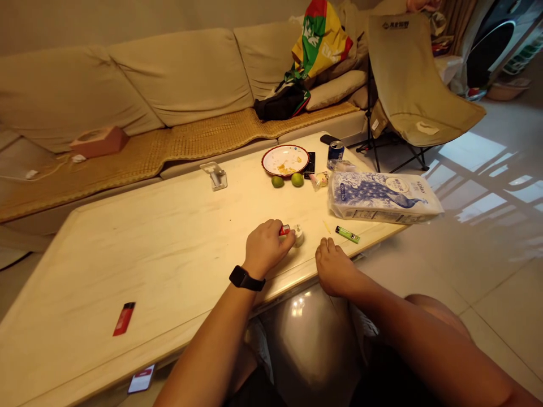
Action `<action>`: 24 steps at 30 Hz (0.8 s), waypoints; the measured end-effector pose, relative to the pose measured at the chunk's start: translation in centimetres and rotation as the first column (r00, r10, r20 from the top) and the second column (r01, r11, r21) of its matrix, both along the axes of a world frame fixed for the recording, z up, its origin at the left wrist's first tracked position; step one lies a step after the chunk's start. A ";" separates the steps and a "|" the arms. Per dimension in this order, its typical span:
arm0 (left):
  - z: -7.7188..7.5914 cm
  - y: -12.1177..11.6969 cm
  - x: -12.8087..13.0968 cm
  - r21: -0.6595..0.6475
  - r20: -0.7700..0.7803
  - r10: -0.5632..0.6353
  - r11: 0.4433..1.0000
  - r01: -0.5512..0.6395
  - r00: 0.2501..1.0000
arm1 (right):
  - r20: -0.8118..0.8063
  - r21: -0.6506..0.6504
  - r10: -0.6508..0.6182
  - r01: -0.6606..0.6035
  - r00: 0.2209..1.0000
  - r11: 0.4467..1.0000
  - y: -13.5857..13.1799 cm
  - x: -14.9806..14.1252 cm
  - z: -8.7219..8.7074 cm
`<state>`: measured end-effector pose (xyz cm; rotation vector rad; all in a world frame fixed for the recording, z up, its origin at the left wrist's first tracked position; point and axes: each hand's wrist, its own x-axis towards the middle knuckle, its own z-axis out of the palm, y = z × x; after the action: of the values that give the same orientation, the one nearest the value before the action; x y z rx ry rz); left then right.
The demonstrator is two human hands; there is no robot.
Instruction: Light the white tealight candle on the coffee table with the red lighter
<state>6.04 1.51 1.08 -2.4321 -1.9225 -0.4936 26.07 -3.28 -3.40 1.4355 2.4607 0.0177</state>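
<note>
Red lighter (284, 230) clamped in left hand (266, 246) beside candle (299, 236); right hand (335, 267) right of candle, grip unclear; bump could tip candle.

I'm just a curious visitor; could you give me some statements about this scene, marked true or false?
1. The left hand grips a small red item. True.
2. The right wrist wears a watch. False: the black watch is on the left wrist.
3. Two green fruits lie beside the plate. True.
4. The green lighter is on the floor. False: the green lighter lies on the table, near the right hand.
5. The plate is spotless. False: yellowish scraps lie on it.
</note>
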 end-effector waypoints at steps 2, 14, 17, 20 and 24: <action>-0.1 0.0 0.0 -0.006 0.003 -0.003 1.000 0.003 1.000 | -0.001 -0.002 0.002 -0.002 1.000 1.000 0.0 0.1 0.0; -0.5 0.6 0.8 -0.012 -0.080 -0.018 1.000 0.017 0.997 | 0.017 0.004 0.003 -0.003 1.000 1.000 -0.1 -0.1 0.1; -0.7 0.7 0.8 -0.001 -0.095 -0.038 0.999 0.038 0.995 | 0.003 0.007 -0.001 0.001 1.000 1.000 -0.1 -0.1 0.0; -0.8 0.7 0.8 0.008 -0.108 -0.041 0.999 0.043 0.993 | -0.020 0.013 -0.015 0.016 1.000 1.000 -0.2 0.0 -0.1; -0.7 0.6 0.8 0.016 -0.113 -0.047 0.999 0.049 0.993 | -0.015 0.001 0.002 -0.002 1.000 1.000 -0.1 0.0 -0.1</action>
<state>6.89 2.12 0.34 -2.4430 -1.8127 -0.3650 26.10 -3.42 -3.48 1.4382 2.4745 0.0095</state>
